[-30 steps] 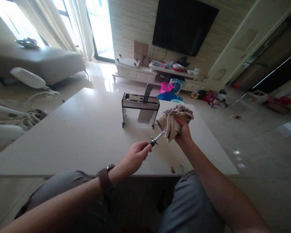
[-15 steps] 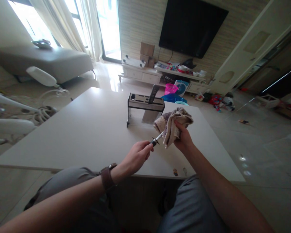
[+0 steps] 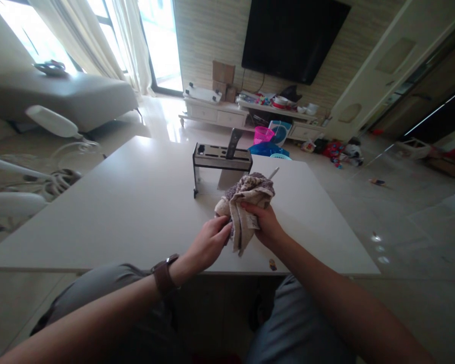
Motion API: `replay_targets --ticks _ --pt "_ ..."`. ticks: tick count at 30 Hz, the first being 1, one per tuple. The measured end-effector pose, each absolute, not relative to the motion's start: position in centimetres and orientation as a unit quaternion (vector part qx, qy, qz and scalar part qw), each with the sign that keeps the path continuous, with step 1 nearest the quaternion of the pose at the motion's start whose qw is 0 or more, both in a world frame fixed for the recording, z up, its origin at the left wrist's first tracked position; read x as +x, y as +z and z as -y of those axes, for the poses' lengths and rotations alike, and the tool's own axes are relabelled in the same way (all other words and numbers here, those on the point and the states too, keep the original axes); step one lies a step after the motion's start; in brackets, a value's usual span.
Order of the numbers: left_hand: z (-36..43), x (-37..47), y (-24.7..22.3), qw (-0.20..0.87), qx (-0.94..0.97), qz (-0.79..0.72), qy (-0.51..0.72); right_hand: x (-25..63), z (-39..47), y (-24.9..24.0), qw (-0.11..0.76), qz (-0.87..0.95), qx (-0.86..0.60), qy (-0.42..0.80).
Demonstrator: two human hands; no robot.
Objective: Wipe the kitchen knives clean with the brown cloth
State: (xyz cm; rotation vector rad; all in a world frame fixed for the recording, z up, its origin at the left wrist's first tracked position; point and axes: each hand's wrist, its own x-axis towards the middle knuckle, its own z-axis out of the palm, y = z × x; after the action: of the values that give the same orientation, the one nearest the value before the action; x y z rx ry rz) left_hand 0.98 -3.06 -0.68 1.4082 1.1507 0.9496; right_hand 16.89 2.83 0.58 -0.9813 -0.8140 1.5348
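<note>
A bunched beige and purple-brown towel [image 3: 246, 194] is gripped in my right hand [image 3: 267, 225], its fingers closed with the thumb on top. The towel wraps round a honing steel, whose thin metal rod [image 3: 275, 172] pokes out past the far side of the cloth. My left hand [image 3: 212, 237] is closed at the steel's handle end, up against the towel; the handle itself is hidden. Just beyond the towel stands a knife rack [image 3: 220, 157] with a steel and black frame. One broad-bladed knife, a cleaver [image 3: 233, 144], sits upright in its slot.
The white table [image 3: 144, 202] reaches across in front of my knees. A small yellow and dark item [image 3: 273, 264] lies near its front edge. White chair-like pieces [image 3: 56, 121] stand left. Beyond the table are a pink basket [image 3: 263, 134] and a low cabinet [image 3: 227, 117].
The towel has moved left and towards me, down along the steel to its handle end. The rod's tip now shows beyond the cloth, and the handle is covered.
</note>
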Motion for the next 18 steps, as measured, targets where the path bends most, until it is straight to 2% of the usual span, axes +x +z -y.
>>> replay_targets --ticks 18 --pt "3.3 1.3 -0.5 0.526 0.606 -0.486 0.347 23.7 -9.8 0.9 0.649 0.255 -0.410 0.588"
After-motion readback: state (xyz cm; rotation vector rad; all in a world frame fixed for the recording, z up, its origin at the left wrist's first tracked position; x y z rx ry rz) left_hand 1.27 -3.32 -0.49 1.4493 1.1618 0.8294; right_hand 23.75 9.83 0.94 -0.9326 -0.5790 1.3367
